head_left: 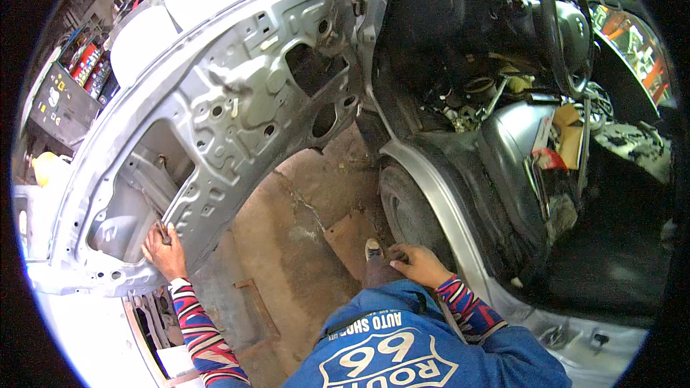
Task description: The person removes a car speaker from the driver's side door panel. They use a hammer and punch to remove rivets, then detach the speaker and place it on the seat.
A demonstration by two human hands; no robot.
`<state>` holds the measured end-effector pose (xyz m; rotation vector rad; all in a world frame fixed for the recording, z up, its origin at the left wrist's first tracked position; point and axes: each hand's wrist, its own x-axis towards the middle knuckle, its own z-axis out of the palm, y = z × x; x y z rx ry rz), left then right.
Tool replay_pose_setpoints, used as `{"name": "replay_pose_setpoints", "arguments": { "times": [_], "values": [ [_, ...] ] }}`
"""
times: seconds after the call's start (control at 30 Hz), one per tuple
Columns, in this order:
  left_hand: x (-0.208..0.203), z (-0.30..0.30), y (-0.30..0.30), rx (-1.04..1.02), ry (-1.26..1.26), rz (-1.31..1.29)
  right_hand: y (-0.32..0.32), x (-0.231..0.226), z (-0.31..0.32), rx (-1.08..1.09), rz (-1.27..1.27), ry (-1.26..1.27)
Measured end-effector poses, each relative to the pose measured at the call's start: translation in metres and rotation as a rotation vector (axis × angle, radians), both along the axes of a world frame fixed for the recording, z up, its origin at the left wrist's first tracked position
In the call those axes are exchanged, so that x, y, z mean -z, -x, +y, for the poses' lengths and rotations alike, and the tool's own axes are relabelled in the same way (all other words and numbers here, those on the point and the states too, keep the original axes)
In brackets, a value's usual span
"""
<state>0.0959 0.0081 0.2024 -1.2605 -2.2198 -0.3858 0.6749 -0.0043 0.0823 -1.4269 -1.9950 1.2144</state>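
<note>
My left hand (167,254) is at the lower edge of a bare grey car door (237,126), close to a large opening in its inner panel. Its fingers are closed round a short dark tool handle (164,234); the tool's working end is hard to make out. My right hand (422,266) hovers over my right thigh, between me and the car's sill. Its thumb and fingers are curled together, and whether something small sits between them cannot be seen. The door stands swung open to the left, its panel stripped, with many holes and cut-outs showing.
The open car body stands on the right, with a silver sill (438,201), a steering wheel (550,29) and cluttered loose parts inside. A stained floor (287,244) lies between door and body. A white panel (86,338) is at lower left; a dark toolbox (61,104) stands beyond the door.
</note>
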Motion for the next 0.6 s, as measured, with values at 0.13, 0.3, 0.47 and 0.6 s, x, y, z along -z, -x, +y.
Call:
{"name": "replay_pose_setpoints", "arguments": {
  "times": [0.13,0.3,0.47,0.6],
  "values": [
    [0.008,0.018,0.004,-0.124,0.010,-0.012,-0.035,-0.019,0.077,-0.084,-0.157,-0.009],
    [0.022,0.031,0.015,-0.174,0.033,-0.022,-0.055,-0.027,0.163,-0.005,-0.083,-0.128],
    [0.035,0.036,0.028,-0.146,-0.099,-0.060,-0.052,-0.012,0.195,-0.039,-0.025,-0.004],
    [0.042,0.036,0.036,-0.091,-0.111,-0.006,-0.037,0.002,0.206,-0.147,0.063,-0.013]
  ]
}}
